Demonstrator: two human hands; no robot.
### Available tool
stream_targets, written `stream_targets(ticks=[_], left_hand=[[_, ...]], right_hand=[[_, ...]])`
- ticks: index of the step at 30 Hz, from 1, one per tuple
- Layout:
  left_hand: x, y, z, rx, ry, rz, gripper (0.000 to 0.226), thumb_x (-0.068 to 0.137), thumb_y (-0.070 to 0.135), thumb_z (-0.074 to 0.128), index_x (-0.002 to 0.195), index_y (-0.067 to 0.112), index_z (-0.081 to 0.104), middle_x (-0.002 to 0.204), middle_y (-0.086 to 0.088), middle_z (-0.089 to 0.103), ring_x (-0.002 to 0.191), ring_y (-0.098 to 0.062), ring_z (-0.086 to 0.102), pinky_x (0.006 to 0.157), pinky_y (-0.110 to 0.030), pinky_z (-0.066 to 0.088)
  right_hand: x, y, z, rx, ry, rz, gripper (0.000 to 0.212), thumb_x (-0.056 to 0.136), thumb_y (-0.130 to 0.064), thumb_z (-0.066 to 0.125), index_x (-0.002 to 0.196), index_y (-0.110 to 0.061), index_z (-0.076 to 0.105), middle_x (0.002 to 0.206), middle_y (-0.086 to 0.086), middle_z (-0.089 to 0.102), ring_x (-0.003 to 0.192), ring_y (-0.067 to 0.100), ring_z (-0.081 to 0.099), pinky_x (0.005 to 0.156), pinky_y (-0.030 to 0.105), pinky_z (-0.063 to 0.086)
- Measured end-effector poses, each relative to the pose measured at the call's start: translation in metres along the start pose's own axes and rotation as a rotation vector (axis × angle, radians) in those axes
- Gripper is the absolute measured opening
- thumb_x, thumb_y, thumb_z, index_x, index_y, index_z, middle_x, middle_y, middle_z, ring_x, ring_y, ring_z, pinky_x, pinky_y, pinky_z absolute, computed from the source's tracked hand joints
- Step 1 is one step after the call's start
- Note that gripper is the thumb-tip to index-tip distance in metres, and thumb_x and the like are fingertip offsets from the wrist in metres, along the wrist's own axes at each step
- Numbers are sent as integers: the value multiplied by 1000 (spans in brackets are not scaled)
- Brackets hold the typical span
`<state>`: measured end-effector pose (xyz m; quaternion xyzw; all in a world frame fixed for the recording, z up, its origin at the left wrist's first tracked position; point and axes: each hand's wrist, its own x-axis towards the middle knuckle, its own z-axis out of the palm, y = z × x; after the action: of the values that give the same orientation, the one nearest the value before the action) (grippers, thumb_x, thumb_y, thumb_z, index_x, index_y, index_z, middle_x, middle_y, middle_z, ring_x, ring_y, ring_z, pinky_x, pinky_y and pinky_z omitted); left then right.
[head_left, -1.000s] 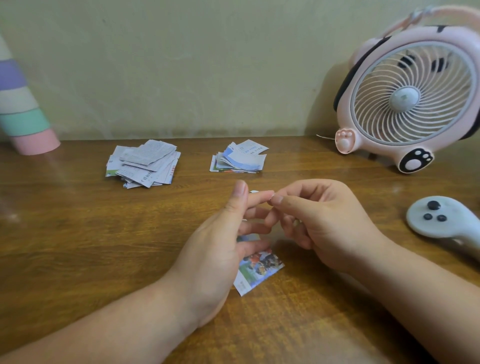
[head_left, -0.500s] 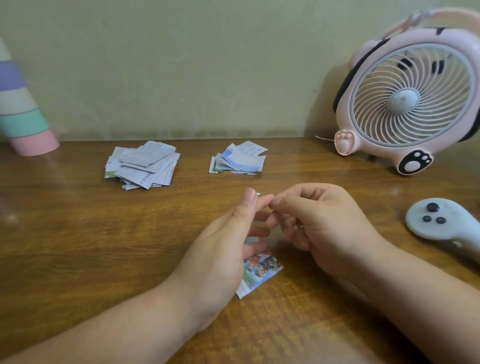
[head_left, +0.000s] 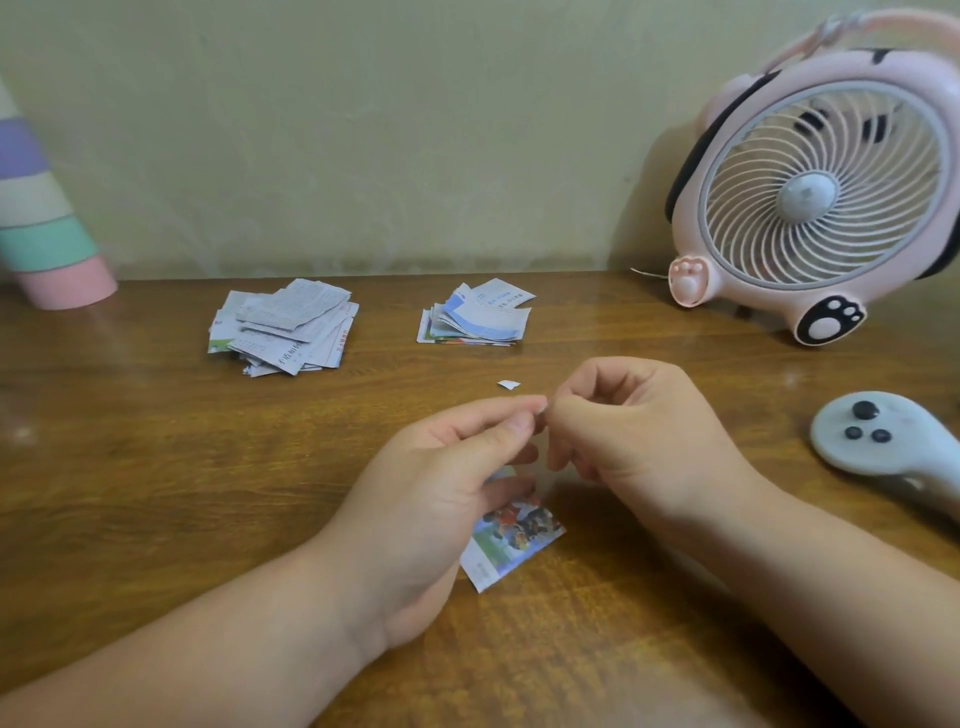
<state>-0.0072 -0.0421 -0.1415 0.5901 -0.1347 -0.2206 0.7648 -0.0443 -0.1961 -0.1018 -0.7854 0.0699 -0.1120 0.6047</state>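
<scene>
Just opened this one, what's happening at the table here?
A person works at a wooden table with both bare hands. The left hand and right hand meet fingertip to fingertip, pinching a tiny pale bit; what it is cannot be told. A colourful paper piece lies partly beneath the left hand. A small white scrap lies just beyond the hands. Farther back sit a grey paper pile and a blue-white paper pile.

Print on paper pieces (head_left: 511, 540) unreadable

pale yellow-green wall (head_left: 363, 130) behind brown wooden table (head_left: 130, 467)
</scene>
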Motion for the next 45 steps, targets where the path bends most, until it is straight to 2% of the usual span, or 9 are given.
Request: stream_targets(ticks=[4,9,16,20,25,29,33,39,45], left_hand=[[2,-1,-1,-37,72,-28,23,95,10,61,103,17,81,111,-12,75,112,-26,67,101,-49,54],[-2,2,3,-30,52,-32,29,98,-1,54,118,9,73,108,-17,76,105,-26,73,104,-47,51],[-4,5,7,-9,48,-36,32,94,0,59,121,13,71,111,-7,77,106,-20,73,108,-45,47],[-4,5,8,-43,42,-42,34,93,-3,58,122,9,70,111,-10,76,107,-21,72,106,-45,49],[-3,4,5,-112,41,-42,58,64,-7,58,115,15,77,115,-10,73,101,-19,68,104,-48,53],[-4,5,5,-111,2,-36,70,58,-5,49,121,14,73,117,-5,74,110,-24,68,100,-44,55],[-6,7,6,-54,-36,-39,77,60,-6,48,131,15,65,122,0,73,110,-23,71,104,-44,50],[-6,7,5,-13,-18,-57,80,59,-4,51,133,22,65,128,3,70,120,-25,66,110,-47,46],[-7,9,8,-21,-22,-52,81,58,-5,50,133,22,65,126,4,71,114,-22,69,111,-51,45]], right_hand=[[1,1,-1,54,1,-20,20,77,0,63,58,-7,63,50,7,62,40,9,45,43,18,36],[1,3,-2,156,-88,40,21,89,-2,66,69,0,65,59,21,62,38,14,43,39,19,31],[2,5,-1,169,-71,82,24,91,-4,67,67,-8,66,49,8,59,34,13,39,37,18,29],[4,9,-2,32,-31,-19,20,89,-1,69,70,-7,66,48,-4,61,35,6,45,38,17,33],[7,16,0,-40,26,-172,10,83,-7,80,81,-8,71,66,4,71,44,2,53,43,14,41],[8,20,0,-79,80,-205,9,86,-8,78,87,-17,76,75,-1,75,54,4,61,50,21,48],[8,19,1,-104,126,-220,6,87,-11,78,86,-17,79,66,-11,72,50,1,60,48,18,46],[9,20,2,-118,147,-224,9,86,-15,79,81,-22,78,70,-9,75,58,5,65,52,27,50],[11,21,3,-158,158,-220,12,85,-18,81,78,-25,75,66,-2,72,55,11,63,51,37,55]])
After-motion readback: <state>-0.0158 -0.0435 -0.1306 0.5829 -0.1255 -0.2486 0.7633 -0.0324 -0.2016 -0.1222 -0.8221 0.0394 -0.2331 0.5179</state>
